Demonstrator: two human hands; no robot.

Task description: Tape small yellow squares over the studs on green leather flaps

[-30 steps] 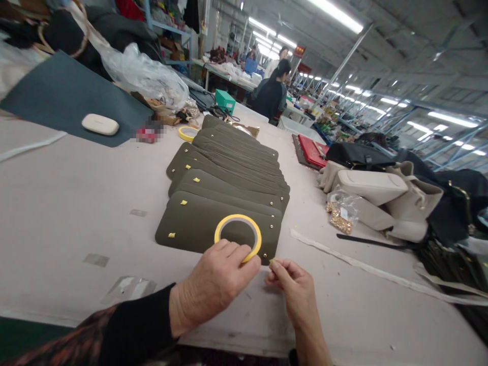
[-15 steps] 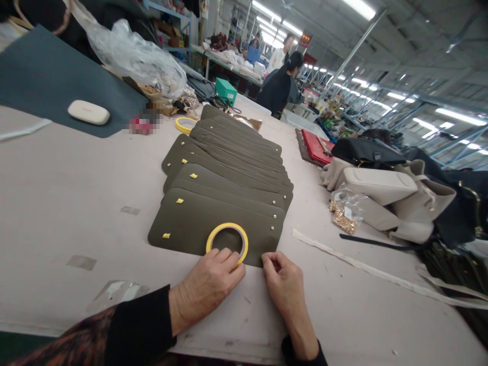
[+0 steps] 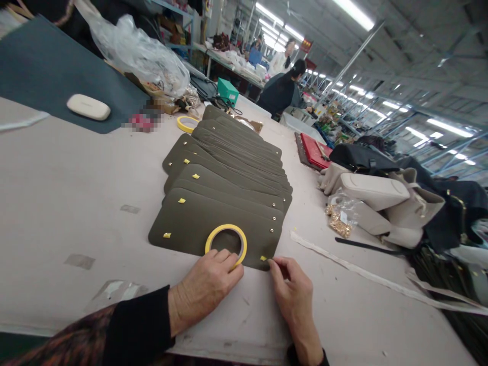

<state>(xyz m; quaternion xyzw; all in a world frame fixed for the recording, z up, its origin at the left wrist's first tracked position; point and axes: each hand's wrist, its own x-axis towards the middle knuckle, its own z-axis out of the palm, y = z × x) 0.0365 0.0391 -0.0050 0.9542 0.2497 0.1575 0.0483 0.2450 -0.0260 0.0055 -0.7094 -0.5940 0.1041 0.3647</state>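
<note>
My left hand (image 3: 209, 284) is closed on a roll of yellow tape (image 3: 227, 227), which rests over the front edge of the nearest olive panel (image 3: 198, 218). At that panel's front right corner is my right hand (image 3: 293, 284), thumb and forefinger pressed together; whether anything is between them is too small to tell. Beside its fingertips a yellow tape piece (image 3: 263, 258) sticks to the panel. Two more yellow pieces mark the panel's left side. Behind it, several overlapping olive panels fan away, some with small metal studs.
A second yellow tape roll (image 3: 187, 123) lies behind the panels. On the left are a white case (image 3: 88, 107) and a plastic bag (image 3: 141, 56). Beige bags (image 3: 373, 190), gold hardware (image 3: 339, 223) and a pale strip (image 3: 354, 265) lie right. People are in the background.
My right hand has moved slightly right and down from the panel's corner, and a yellow tape piece now shows there. My left hand still holds the roll in nearly the same place.
</note>
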